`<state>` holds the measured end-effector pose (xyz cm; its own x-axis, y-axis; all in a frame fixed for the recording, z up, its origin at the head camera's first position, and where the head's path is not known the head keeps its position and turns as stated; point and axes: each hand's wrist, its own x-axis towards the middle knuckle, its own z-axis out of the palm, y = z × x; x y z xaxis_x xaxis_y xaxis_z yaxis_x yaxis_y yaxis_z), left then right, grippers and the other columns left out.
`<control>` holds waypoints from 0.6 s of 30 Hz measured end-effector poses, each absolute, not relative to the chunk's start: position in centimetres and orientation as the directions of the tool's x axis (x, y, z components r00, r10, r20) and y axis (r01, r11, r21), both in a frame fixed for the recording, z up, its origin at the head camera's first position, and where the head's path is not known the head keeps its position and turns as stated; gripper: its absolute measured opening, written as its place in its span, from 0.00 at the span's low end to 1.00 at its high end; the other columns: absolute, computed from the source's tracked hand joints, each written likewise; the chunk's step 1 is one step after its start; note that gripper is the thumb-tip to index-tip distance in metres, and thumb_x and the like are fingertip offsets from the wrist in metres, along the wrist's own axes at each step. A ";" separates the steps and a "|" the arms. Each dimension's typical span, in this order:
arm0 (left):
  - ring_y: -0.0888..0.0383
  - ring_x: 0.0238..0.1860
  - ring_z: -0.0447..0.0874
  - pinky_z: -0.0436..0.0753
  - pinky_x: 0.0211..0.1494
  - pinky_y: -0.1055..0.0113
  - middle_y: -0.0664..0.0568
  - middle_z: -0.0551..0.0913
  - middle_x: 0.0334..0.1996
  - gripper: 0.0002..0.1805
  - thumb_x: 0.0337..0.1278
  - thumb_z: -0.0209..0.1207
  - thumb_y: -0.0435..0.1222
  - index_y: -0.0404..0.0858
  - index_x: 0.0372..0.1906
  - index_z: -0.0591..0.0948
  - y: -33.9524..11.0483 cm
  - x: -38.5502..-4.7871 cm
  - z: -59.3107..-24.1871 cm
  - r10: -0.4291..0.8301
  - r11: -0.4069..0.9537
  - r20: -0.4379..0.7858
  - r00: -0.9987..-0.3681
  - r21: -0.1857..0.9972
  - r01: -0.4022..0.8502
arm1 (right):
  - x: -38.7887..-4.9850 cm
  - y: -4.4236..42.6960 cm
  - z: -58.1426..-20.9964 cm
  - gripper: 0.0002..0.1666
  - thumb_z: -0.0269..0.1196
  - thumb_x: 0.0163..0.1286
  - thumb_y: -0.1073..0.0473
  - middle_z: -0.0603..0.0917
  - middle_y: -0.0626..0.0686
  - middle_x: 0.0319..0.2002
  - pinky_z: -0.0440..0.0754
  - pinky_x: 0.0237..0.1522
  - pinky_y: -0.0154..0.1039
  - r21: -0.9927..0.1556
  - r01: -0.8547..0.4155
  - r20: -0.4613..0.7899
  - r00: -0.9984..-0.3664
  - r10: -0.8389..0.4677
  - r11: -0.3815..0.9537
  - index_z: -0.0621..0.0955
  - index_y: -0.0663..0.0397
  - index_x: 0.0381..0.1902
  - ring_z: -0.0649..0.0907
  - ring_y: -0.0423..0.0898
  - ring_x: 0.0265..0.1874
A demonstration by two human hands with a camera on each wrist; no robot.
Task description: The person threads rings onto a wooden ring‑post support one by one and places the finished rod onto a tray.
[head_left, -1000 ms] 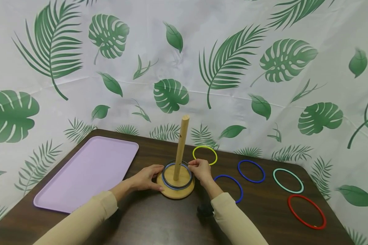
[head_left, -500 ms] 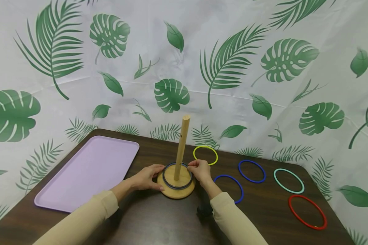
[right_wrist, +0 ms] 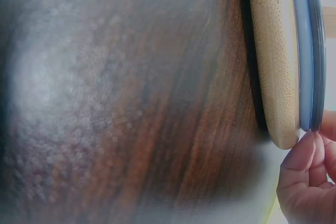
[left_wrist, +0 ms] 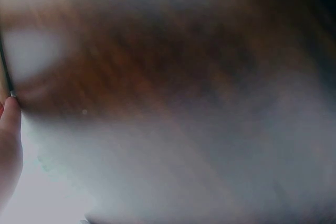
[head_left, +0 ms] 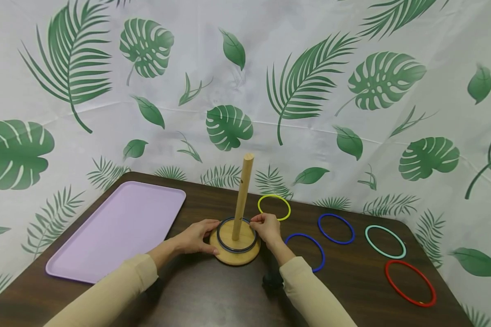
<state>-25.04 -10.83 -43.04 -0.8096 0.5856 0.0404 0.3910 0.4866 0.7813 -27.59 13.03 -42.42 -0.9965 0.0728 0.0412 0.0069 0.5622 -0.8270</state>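
Observation:
A round wooden base [head_left: 233, 260] carries an upright wooden peg [head_left: 242, 195]. Around the peg's foot lies a black ring [head_left: 237, 250], directly over a blue ring [right_wrist: 303, 51], as the right wrist view shows. My right hand [head_left: 268, 228] pinches the rings' right edge between thumb and fingertips; the black ring is the upper one there. My left hand [head_left: 194, 237] spans the left side of the base, thumb at its front edge and fingers by the ring's back left. Only a fingertip [left_wrist: 11, 103] appears in the blurred left wrist view.
A lilac tray [head_left: 122, 227] occupies the table's left. On the right lie a yellow ring [head_left: 288, 206], two blue rings [head_left: 323, 259], a mint ring [head_left: 403, 252] and a red ring [head_left: 417, 303]. A leaf-patterned cloth [head_left: 249, 86] hangs behind the dark table [head_left: 204, 295].
The black ring has settled down over the blue ring, which showed beneath it a second ago. Both hands have stayed almost in place.

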 end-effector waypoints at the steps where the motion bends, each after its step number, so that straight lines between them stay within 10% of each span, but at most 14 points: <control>1: 0.38 0.66 0.62 0.71 0.64 0.53 0.29 0.60 0.66 0.46 0.45 0.70 0.37 0.22 0.66 0.60 -10.8 -25.1 -43.0 0.586 0.487 0.042 -0.810 0.781 0.392 | -27.6 13.0 -42.4 0.04 0.66 0.57 0.66 0.82 0.51 0.22 0.71 0.20 0.29 -0.827 0.005 0.043 -0.996 0.072 0.562 0.85 0.63 0.30 0.73 0.39 0.19; 18: 0.37 0.66 0.61 0.72 0.63 0.52 0.28 0.60 0.65 0.46 0.46 0.70 0.37 0.21 0.66 0.60 -10.8 -24.9 -42.8 0.594 0.490 0.056 -0.802 0.766 0.416 | -27.3 14.1 -42.2 0.07 0.65 0.61 0.63 0.84 0.53 0.29 0.79 0.25 0.32 -0.857 -0.009 0.048 -0.997 0.062 0.515 0.84 0.63 0.35 0.78 0.40 0.24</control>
<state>-24.93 -10.83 -42.85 -0.8023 0.5943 0.0563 0.4164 0.4896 0.7661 -27.28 14.15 -42.17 -0.9969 0.0624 0.0481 -0.0092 0.5146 -0.8574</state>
